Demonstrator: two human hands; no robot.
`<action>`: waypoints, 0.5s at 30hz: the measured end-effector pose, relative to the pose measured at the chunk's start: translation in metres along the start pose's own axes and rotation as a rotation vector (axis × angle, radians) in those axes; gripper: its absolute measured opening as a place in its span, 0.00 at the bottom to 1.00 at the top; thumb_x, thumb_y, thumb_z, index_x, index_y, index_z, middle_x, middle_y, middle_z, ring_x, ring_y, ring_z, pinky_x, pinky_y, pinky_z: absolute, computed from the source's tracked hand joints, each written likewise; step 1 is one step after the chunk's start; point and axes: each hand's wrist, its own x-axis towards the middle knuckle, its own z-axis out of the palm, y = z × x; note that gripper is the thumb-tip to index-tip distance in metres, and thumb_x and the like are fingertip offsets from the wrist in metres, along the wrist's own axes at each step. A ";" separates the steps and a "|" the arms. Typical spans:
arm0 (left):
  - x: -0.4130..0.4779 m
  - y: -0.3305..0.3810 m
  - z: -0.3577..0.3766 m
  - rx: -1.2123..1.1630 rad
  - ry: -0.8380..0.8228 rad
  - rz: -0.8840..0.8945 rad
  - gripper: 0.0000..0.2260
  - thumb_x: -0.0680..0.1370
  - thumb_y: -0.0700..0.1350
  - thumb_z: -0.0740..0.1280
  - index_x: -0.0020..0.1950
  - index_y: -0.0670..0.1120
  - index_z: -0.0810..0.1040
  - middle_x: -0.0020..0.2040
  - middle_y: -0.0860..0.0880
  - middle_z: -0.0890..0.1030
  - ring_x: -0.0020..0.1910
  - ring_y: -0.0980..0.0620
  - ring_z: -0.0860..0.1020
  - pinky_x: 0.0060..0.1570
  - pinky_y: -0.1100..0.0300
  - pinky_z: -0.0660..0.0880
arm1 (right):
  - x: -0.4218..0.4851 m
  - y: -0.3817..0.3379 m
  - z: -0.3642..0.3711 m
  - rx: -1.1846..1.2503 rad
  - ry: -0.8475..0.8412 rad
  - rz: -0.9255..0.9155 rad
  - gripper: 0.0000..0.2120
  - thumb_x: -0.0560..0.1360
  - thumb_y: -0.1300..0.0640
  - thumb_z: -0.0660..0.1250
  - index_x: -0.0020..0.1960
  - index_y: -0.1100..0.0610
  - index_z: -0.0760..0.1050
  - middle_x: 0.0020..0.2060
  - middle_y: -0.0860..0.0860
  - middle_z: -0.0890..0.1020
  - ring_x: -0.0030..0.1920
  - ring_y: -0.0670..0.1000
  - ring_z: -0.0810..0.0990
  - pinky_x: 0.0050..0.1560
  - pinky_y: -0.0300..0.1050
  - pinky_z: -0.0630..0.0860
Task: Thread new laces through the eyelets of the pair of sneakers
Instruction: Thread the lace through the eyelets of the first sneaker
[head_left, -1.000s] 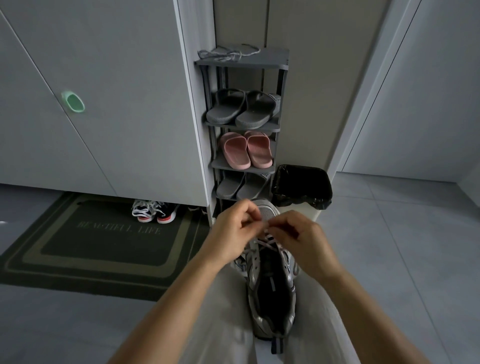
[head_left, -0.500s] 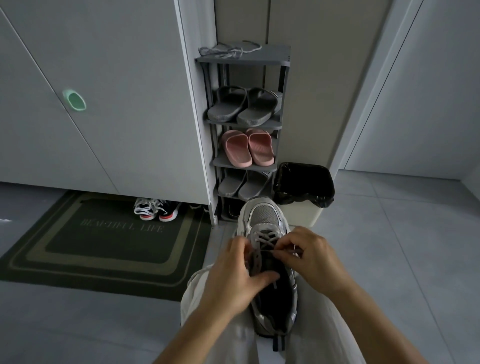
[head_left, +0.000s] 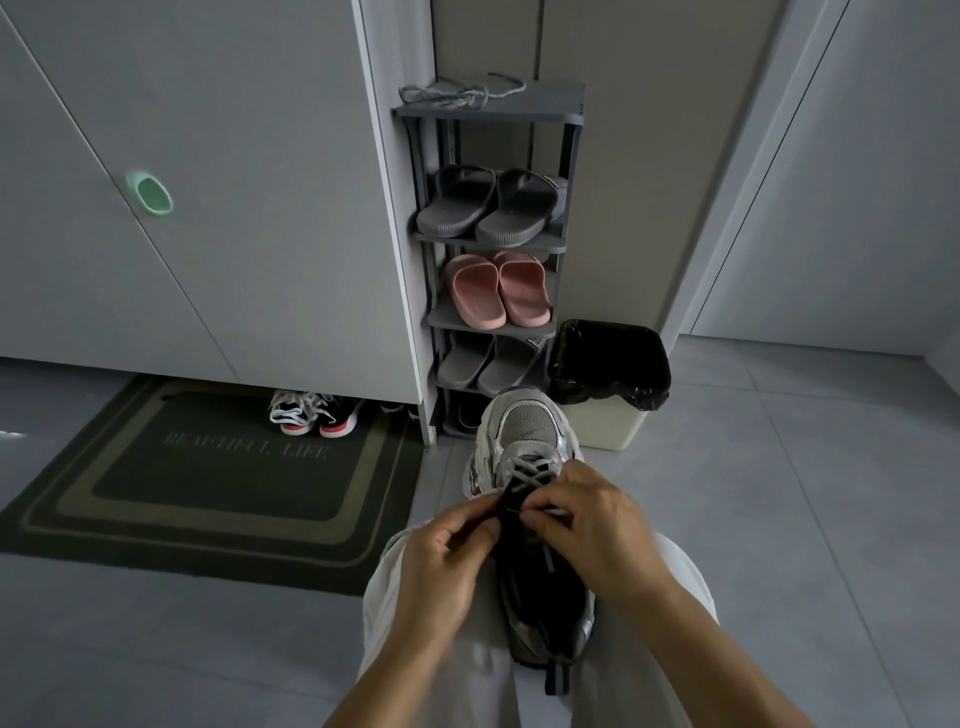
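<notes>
Dim, flat indoor light here, cool and grey all over. No hard shadows, just a soft dark band under the cabinet (head_left: 234, 208) where the mat (head_left: 208, 478) runs in. There's a faint sheen on the floor (head_left: 779, 519) at right and a small bright patch at its far left edge. The sneaker (head_left: 527, 431) catches a little light on its silver toe, its opening goes near black, and the pale lace (head_left: 530, 467) shows against it. The bin liner (head_left: 608, 364) gleams faintly. Wide-angle bend: straight lines lean and bow toward the edges. The centre is sharp, the green knob (head_left: 149, 192) looks smeared, and the mat lettering is soft.
</notes>
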 end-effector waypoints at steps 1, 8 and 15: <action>0.000 0.000 0.000 0.002 0.001 -0.003 0.14 0.73 0.31 0.65 0.47 0.50 0.81 0.44 0.58 0.84 0.47 0.63 0.80 0.45 0.75 0.72 | 0.000 0.000 0.001 -0.003 0.013 -0.007 0.03 0.70 0.53 0.70 0.43 0.50 0.81 0.37 0.43 0.71 0.39 0.44 0.75 0.37 0.33 0.67; -0.003 0.003 0.001 0.137 -0.016 0.077 0.10 0.72 0.34 0.68 0.47 0.49 0.80 0.40 0.56 0.84 0.41 0.63 0.80 0.40 0.75 0.72 | 0.006 -0.008 0.001 -0.135 0.045 -0.167 0.04 0.65 0.54 0.67 0.36 0.53 0.79 0.33 0.47 0.75 0.33 0.46 0.75 0.28 0.32 0.65; 0.015 0.008 -0.002 -0.133 0.016 -0.124 0.08 0.74 0.32 0.63 0.38 0.42 0.77 0.29 0.50 0.81 0.30 0.55 0.78 0.32 0.67 0.75 | 0.009 -0.001 0.000 -0.049 -0.003 -0.191 0.08 0.67 0.54 0.66 0.45 0.53 0.77 0.39 0.48 0.76 0.38 0.41 0.71 0.37 0.30 0.66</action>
